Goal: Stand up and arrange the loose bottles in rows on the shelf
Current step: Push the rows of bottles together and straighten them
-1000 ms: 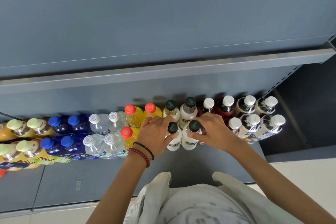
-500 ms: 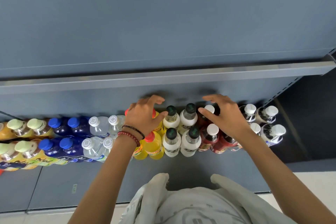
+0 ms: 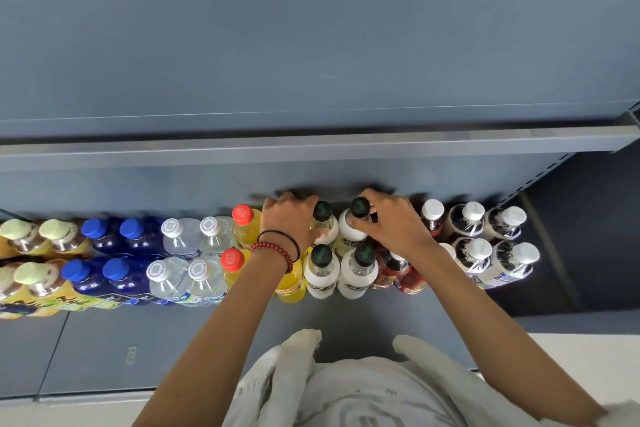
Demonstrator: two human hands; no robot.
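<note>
Two rows of upright bottles stand along the back of a grey shelf, and the four black-capped bottles near its middle serve as the marker here.

Furthest to the left of the marker are the green-capped bottles, with yellow labels. Next toward the marker come the blue-capped bottles, then the clear water bottles with white caps, then the yellow bottles with red caps. The yellow ones stand just beside the marker.

The left hand, with a black band and red beads on its wrist, reaches over the yellow bottles. It grips the back left black-capped bottle, with its thumb on the bottle's shoulder and its fingers curled behind the neck. The right hand grips the back right black-capped bottle the same way, thumb on the shoulder and fingers round the neck below the cap. The two front bottles of the marker stand free, touching each other.

Just right of the marker, partly under the right wrist, are the red bottles with white caps. Beyond them, at the right end, stand the silver-labelled bottles, also white-capped. An upper shelf edge runs across above the marker.
</note>
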